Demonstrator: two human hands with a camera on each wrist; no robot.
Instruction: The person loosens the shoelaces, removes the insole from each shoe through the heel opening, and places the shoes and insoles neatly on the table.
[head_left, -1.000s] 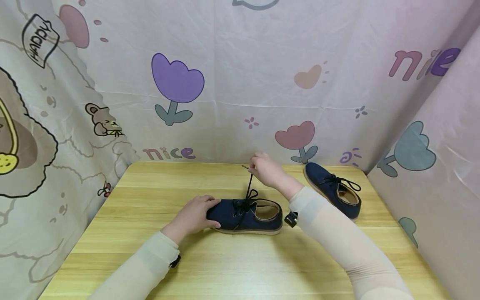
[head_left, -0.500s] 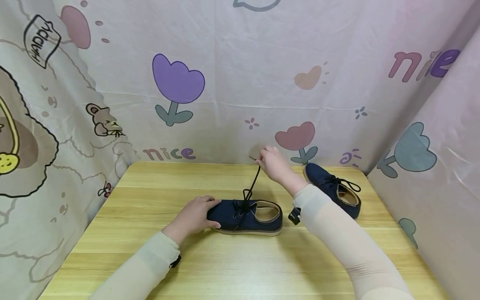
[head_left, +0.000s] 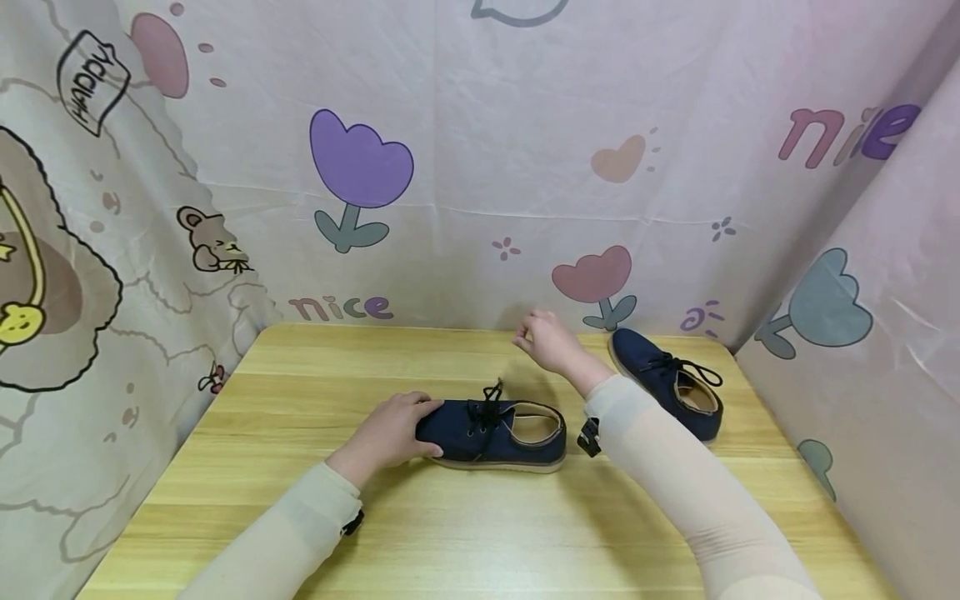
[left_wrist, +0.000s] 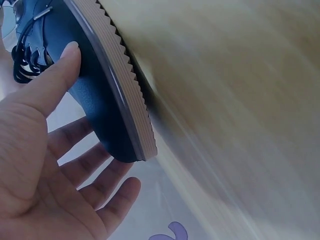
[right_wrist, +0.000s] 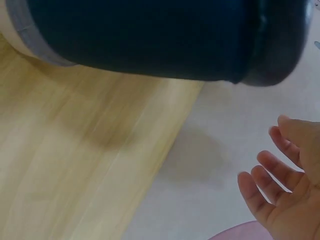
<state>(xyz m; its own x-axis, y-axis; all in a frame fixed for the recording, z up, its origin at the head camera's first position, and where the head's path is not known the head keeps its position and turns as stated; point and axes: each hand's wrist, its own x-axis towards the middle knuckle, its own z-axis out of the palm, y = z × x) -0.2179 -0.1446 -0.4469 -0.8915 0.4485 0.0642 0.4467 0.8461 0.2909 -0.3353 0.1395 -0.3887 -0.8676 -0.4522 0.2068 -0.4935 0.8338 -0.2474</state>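
Note:
A navy blue lace-up shoe [head_left: 453, 429] sits on the wooden table, toe to the left, its opening to the right. My left hand [head_left: 384, 431] grips the toe; the left wrist view has the thumb on the upper and the fingers along the far side of the shoe [left_wrist: 97, 95]. Black laces [head_left: 491, 411] are gathered over the tongue, with a loop standing up. Behind the shoe and above the table, my right hand [head_left: 553, 343] is raised with loosely bent fingers and holds nothing. In the right wrist view, that hand [right_wrist: 290, 185] is apart from the shoe's dark heel [right_wrist: 150, 40].
A second navy shoe [head_left: 660, 379] with a tied bow lies at the table's back right, beyond my right forearm. The wooden table [head_left: 465, 542] ends at a patterned curtain [head_left: 465, 167], which also hangs on both sides.
My right hand pulled a black lace up and to the right, then let it go; the lace has dropped back onto the shoe. My left hand has stayed on the toe.

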